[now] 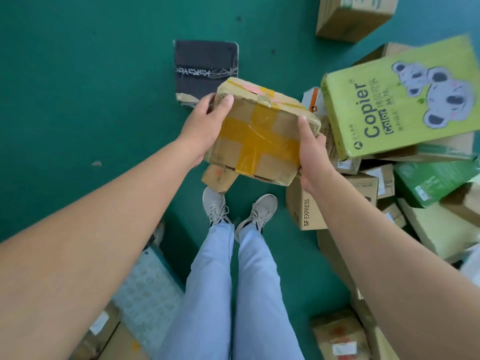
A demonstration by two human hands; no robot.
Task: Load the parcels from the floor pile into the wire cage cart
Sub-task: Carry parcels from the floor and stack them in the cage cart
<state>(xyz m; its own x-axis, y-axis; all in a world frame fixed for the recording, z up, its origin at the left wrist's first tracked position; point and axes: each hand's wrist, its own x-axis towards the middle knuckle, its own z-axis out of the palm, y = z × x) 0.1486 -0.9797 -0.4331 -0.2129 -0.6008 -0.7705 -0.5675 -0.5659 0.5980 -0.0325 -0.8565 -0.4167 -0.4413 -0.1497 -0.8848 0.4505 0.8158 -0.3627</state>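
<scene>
You hold one parcel; the cart is out of sight.

Your left hand [205, 120] and right hand [310, 152] clamp the dented brown cardboard box with crossed yellow tape [259, 133] above the green floor [91, 87]; the heap of boxes [405, 190] at your right remains mostly unloaded.

The person is wearing light blue jeans [233, 294] with a seam running down each leg. Just beyond the jeans' hems, pale grey lace-up trainers [259, 211] are showing, with dark trim at the ankle and laces tied in bows. Above the jeans, both forearms are showing bare, with no sleeves reaching them. The left hand [200, 126] and right hand [311, 157] are wearing no gloves.
</scene>
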